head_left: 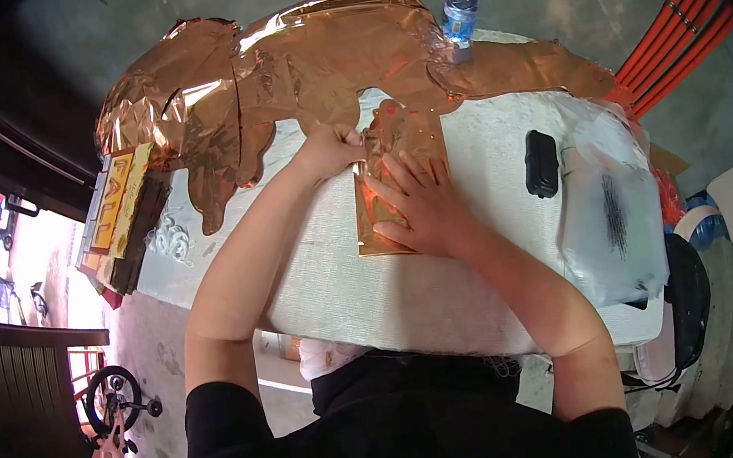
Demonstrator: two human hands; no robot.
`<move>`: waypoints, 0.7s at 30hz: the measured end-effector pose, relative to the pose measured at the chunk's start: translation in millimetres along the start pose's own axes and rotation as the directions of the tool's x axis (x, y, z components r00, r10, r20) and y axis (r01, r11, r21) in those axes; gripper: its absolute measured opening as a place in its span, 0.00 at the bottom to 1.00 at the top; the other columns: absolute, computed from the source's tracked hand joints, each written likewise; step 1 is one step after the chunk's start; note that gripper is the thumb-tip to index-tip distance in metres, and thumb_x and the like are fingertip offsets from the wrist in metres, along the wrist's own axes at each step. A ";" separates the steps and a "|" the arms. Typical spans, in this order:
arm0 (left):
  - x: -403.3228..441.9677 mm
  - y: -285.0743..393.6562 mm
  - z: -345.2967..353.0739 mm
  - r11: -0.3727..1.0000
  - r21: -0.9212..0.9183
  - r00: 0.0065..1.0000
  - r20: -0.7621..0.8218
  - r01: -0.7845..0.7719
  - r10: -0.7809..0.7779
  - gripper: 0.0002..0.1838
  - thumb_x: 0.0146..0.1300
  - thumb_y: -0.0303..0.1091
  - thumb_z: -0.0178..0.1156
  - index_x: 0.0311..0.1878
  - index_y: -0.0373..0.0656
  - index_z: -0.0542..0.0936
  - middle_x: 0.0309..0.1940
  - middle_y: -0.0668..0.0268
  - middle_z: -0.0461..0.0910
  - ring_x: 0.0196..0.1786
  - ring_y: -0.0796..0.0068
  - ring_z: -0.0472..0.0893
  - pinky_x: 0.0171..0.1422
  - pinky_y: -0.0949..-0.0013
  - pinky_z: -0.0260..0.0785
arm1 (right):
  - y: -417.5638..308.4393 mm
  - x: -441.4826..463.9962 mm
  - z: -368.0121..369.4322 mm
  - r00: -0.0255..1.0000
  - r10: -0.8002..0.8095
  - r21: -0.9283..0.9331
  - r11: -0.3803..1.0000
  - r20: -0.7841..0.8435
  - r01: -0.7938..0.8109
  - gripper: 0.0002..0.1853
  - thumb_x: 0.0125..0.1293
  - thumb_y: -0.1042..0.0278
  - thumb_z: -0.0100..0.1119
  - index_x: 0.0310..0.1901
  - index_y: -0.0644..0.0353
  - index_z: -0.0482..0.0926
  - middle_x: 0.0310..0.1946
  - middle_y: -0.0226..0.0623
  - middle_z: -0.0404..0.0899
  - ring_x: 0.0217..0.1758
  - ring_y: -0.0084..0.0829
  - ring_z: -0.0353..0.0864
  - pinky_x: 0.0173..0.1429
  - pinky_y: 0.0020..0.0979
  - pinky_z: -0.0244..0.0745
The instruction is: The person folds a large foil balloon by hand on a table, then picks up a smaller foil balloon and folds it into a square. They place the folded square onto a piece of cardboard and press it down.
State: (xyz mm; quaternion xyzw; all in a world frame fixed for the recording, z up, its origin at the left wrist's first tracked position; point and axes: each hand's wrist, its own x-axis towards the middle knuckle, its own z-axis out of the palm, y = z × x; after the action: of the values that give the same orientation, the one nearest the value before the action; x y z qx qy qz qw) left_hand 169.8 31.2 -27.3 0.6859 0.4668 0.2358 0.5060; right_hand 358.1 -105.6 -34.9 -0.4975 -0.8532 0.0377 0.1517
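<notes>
A folded rectangle of shiny copper-coloured foil, perhaps a flat foil balloon, lies in front of me on the white-covered table. My left hand pinches its upper left edge between thumb and fingers. Spread flat on its lower middle is my right hand, fingers apart and pressing on the surface. Small red marks show near the foil's top end. Just beyond it, a large crumpled heap of the same copper foil stretches across the table's far side, with lobed edges hanging toward me.
A water bottle with a blue cap stands at the far foil. To the right are a black case and a clear plastic bag. At left, boxes with yellow packaging sit by white string. A bicycle stands beyond.
</notes>
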 end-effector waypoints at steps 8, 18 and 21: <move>-4.5 15.5 -4.7 0.988 -0.066 0.981 0.146 0.137 -0.127 0.10 0.51 0.30 0.72 0.21 0.42 0.79 0.14 0.72 0.73 0.17 0.84 0.67 0.20 0.76 0.55 | -0.3 1.0 0.4 1.000 -0.007 -0.004 1.000 -0.012 0.007 0.37 0.62 0.40 0.52 0.71 0.44 0.60 0.73 0.46 0.51 0.76 0.50 0.47 0.74 0.60 0.37; -9.7 -9.1 7.1 0.995 0.010 0.995 -0.024 -0.100 0.101 0.18 0.54 0.28 0.69 0.18 0.43 0.67 0.16 0.75 0.67 0.23 0.85 0.63 0.25 0.73 0.58 | 1.5 -0.3 3.5 0.998 -0.008 0.083 0.996 -0.060 0.013 0.37 0.63 0.42 0.53 0.69 0.54 0.62 0.73 0.47 0.53 0.77 0.46 0.48 0.74 0.61 0.36; -22.9 -4.5 12.6 0.995 0.026 0.994 -0.059 -0.095 0.096 0.16 0.56 0.28 0.68 0.22 0.42 0.69 0.17 0.75 0.67 0.23 0.85 0.64 0.26 0.74 0.58 | 15.8 3.3 -0.1 0.998 0.010 0.322 0.947 -0.062 0.011 0.32 0.63 0.47 0.56 0.65 0.57 0.67 0.70 0.48 0.59 0.74 0.43 0.56 0.74 0.57 0.41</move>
State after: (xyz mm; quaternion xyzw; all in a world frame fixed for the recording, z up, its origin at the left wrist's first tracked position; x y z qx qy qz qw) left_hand 167.7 5.4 -32.8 0.7060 0.4511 0.2746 0.4718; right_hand 369.8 -94.8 -37.4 -0.4669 -0.8305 0.1607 0.2577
